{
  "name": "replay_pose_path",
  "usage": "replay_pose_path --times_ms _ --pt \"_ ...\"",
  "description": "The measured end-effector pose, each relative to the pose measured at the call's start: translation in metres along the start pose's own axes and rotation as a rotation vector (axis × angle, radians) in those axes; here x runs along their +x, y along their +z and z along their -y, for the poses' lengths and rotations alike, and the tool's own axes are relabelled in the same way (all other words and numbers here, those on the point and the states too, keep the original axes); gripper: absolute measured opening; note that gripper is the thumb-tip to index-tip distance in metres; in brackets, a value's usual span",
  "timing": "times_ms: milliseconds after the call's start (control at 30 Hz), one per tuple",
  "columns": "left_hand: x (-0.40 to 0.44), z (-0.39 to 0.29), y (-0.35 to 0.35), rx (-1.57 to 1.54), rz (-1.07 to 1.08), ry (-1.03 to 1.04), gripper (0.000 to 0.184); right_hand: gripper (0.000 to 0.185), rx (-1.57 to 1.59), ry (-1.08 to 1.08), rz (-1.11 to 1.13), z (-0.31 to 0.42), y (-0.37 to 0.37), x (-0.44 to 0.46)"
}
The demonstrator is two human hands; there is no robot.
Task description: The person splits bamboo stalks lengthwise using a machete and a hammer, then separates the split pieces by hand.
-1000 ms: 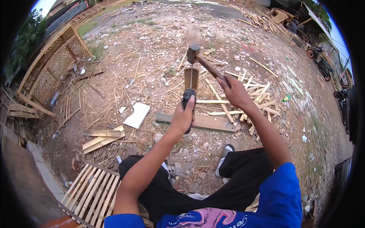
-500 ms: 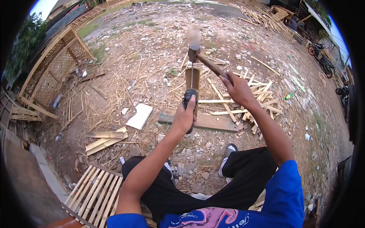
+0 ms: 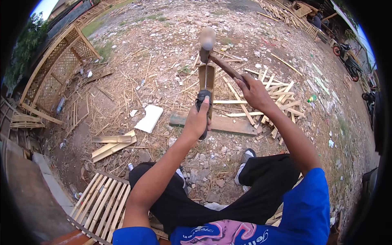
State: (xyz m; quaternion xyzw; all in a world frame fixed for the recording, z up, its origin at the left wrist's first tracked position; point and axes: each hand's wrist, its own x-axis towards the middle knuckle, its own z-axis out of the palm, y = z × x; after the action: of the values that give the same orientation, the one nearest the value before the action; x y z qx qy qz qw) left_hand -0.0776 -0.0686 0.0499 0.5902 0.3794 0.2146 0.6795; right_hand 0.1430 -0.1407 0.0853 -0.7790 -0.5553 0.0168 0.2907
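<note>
My left hand (image 3: 197, 120) is closed around the black handle (image 3: 203, 96) of a black-handled knife. Its thin blade (image 3: 206, 77) points away from me, seen nearly edge-on. A split bamboo piece (image 3: 210, 77) stands behind and below the blade; whether my left hand touches it too is unclear. My right hand (image 3: 255, 93) grips the wooden handle of a hammer (image 3: 224, 66). The dark hammer head lies over the far end of the blade, where contact cannot be made out. A pale blurred oval (image 3: 207, 38) shows just beyond the head.
Split bamboo strips (image 3: 281, 98) lie heaped at the right, beside a wooden plank (image 3: 232, 125). A white foam piece (image 3: 149, 118) and bamboo halves (image 3: 114, 145) lie left. A slatted bamboo panel (image 3: 100, 204) is near my leg; a lattice frame (image 3: 57, 73) stands farther off. Motorbikes (image 3: 349, 65) stand at right.
The view has shifted slightly. Both hands keep their grips, and the hammer stays over the blade's far end with little visible movement.
</note>
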Motion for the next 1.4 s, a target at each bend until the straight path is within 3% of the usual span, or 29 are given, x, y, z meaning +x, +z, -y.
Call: replay_pose_path --times_ms 367,667,800,867,933,1033,1067,1400 --pt "0.007 0.003 -0.004 0.002 0.002 -0.023 0.052 0.040 -0.006 0.071 0.053 0.009 -0.012 0.006" --pt "0.008 0.005 -0.003 -0.013 -0.015 -0.017 0.056 0.045 0.045 0.063 -0.041 0.009 -0.011 0.007" --pt "0.008 0.007 -0.003 0.009 0.000 -0.035 0.056 0.053 0.263 0.031 -0.259 0.030 -0.040 0.026" --pt "0.010 0.008 -0.003 0.038 0.002 -0.039 0.055 0.054 0.583 0.031 -0.341 0.035 -0.044 0.031" --pt "0.007 0.006 -0.002 0.008 0.001 -0.039 0.056 0.050 0.691 -0.006 -0.421 0.029 -0.025 0.025" --pt "0.008 0.005 0.001 -0.005 -0.009 -0.035 0.056 0.039 0.051 -0.071 -0.079 -0.012 0.012 0.002" --pt "0.009 0.007 0.001 -0.007 -0.015 -0.042 0.056 0.038 0.077 0.122 0.057 -0.014 0.016 0.002" --pt "0.006 0.005 -0.002 0.026 -0.010 -0.053 0.055 0.040 0.078 0.094 0.059 -0.002 -0.001 -0.005"
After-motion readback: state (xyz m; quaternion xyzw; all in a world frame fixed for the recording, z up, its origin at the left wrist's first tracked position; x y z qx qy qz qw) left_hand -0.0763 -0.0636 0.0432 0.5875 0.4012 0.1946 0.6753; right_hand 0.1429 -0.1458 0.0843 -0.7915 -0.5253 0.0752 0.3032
